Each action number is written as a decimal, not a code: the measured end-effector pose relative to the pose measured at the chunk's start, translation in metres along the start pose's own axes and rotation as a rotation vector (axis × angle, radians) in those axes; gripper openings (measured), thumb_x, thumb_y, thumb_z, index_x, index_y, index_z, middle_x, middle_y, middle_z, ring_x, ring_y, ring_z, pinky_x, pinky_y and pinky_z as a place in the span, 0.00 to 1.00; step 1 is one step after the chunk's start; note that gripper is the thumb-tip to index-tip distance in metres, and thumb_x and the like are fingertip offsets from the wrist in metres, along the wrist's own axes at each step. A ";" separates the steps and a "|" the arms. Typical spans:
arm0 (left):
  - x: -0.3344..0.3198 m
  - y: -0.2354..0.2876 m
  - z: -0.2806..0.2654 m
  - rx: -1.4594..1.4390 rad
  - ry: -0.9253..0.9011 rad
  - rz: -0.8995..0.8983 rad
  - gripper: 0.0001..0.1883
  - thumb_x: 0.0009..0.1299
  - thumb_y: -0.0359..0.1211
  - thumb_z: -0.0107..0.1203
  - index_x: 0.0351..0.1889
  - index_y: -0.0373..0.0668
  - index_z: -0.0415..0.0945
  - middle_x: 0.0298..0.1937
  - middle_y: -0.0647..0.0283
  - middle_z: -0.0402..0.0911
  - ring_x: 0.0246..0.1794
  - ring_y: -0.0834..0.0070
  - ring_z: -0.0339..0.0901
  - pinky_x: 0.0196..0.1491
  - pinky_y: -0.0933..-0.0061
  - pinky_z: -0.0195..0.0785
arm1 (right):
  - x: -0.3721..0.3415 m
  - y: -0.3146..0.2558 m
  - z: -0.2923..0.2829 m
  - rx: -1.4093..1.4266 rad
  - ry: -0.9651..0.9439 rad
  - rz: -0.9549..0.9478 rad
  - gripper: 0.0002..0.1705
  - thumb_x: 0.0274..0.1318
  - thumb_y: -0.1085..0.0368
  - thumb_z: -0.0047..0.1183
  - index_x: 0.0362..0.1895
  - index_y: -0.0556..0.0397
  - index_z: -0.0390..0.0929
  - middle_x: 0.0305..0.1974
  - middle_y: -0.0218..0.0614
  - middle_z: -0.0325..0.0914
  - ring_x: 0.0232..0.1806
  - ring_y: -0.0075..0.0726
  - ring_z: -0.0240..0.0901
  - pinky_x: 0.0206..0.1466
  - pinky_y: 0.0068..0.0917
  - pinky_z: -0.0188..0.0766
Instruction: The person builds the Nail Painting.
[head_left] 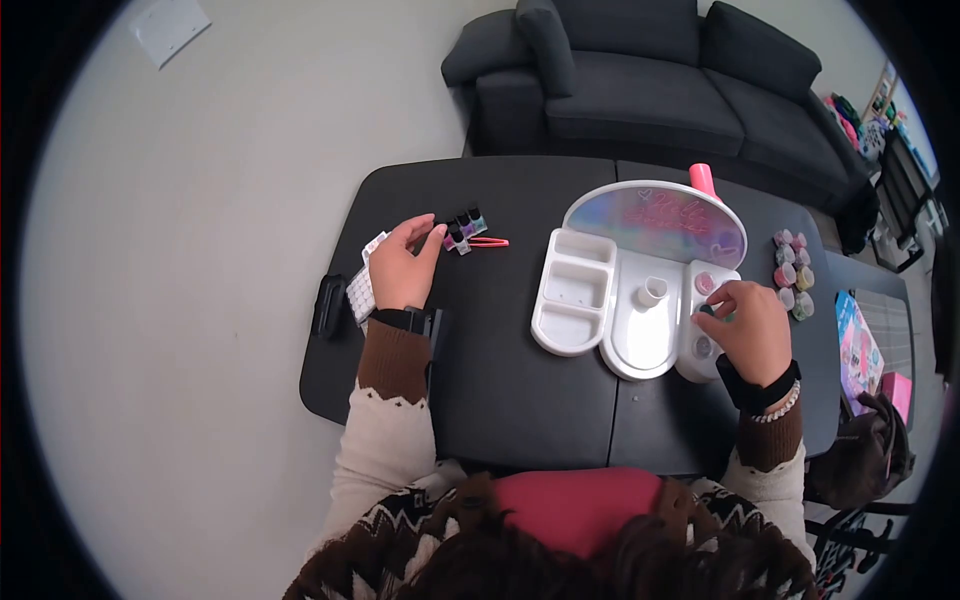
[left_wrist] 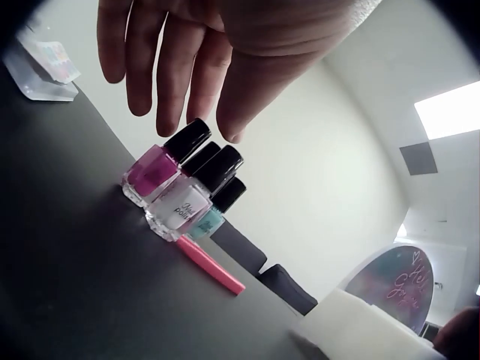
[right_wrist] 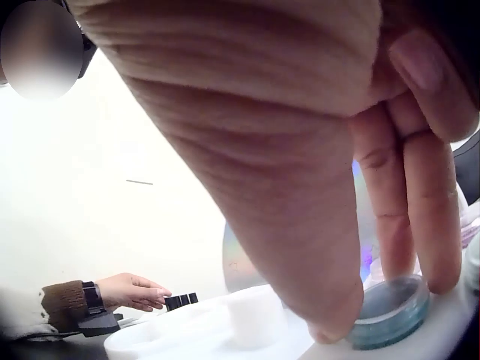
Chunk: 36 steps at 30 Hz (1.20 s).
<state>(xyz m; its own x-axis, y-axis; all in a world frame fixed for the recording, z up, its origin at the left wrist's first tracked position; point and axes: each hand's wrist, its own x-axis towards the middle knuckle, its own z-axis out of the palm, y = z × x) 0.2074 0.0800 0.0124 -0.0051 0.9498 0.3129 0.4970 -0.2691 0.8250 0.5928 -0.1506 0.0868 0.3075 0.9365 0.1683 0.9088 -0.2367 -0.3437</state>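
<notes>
My left hand (head_left: 405, 265) hovers at a cluster of small nail polish bottles (left_wrist: 180, 202) with black caps, its fingers loosely extended and fingertips just above the caps. Purple, whitish and teal bottles show in the left wrist view. Beside them lies a slim pink tool (head_left: 490, 242). On the right, my right hand (head_left: 752, 330) pinches a small round clear-teal jar (right_wrist: 394, 330) between thumb and fingers, at the right section of a white vanity tray (head_left: 610, 345). A pink jar (head_left: 705, 283) and a greyish jar (head_left: 703, 347) sit in that same section.
Behind the tray rises an iridescent panel (head_left: 660, 222) with pink lettering; a pink object (head_left: 703, 180) sticks up behind it. Several small jars (head_left: 793, 275) stand at the table's right. A white gridded item (head_left: 360, 295) and black case (head_left: 329, 307) lie at the left edge.
</notes>
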 end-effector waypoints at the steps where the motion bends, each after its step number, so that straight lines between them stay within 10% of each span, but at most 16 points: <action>1: 0.000 0.001 0.001 0.081 0.007 0.021 0.18 0.77 0.37 0.72 0.59 0.37 0.90 0.54 0.54 0.94 0.54 0.71 0.92 0.61 0.70 0.80 | 0.000 -0.002 -0.001 0.016 -0.029 0.021 0.16 0.50 0.60 0.77 0.40 0.55 0.90 0.32 0.41 0.87 0.39 0.51 0.85 0.45 0.46 0.80; 13: -0.003 0.027 -0.003 0.091 0.103 0.071 0.15 0.78 0.35 0.70 0.57 0.37 0.89 0.51 0.57 0.94 0.53 0.73 0.91 0.58 0.72 0.79 | -0.003 -0.014 0.007 0.081 -0.006 0.048 0.17 0.52 0.57 0.79 0.36 0.56 0.89 0.28 0.44 0.86 0.32 0.50 0.86 0.38 0.43 0.80; 17: -0.025 0.066 0.007 -0.064 -0.085 0.358 0.09 0.77 0.30 0.67 0.53 0.44 0.90 0.58 0.60 0.91 0.61 0.64 0.84 0.64 0.63 0.75 | -0.001 -0.006 0.011 0.121 0.006 0.039 0.18 0.53 0.56 0.79 0.38 0.58 0.91 0.26 0.45 0.86 0.30 0.50 0.86 0.37 0.43 0.80; 26: -0.046 0.069 0.041 0.301 -0.311 0.521 0.10 0.75 0.35 0.68 0.53 0.53 0.92 0.69 0.68 0.86 0.73 0.59 0.74 0.79 0.51 0.54 | 0.010 0.021 0.012 0.769 0.262 0.093 0.09 0.73 0.65 0.68 0.43 0.60 0.91 0.29 0.22 0.84 0.29 0.08 0.71 0.32 0.15 0.64; 36: -0.056 0.078 0.042 0.513 -0.264 0.577 0.14 0.72 0.37 0.72 0.56 0.55 0.92 0.69 0.70 0.86 0.74 0.61 0.74 0.77 0.52 0.52 | -0.004 0.005 0.014 0.836 0.117 -0.142 0.05 0.69 0.68 0.69 0.39 0.57 0.91 0.29 0.24 0.84 0.28 0.13 0.70 0.31 0.19 0.61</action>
<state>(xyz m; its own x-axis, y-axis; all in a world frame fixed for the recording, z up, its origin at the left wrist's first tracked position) 0.2825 0.0125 0.0391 0.5457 0.7078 0.4486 0.6952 -0.6813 0.2293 0.5926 -0.1521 0.0718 0.2759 0.8991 0.3398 0.4483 0.1923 -0.8729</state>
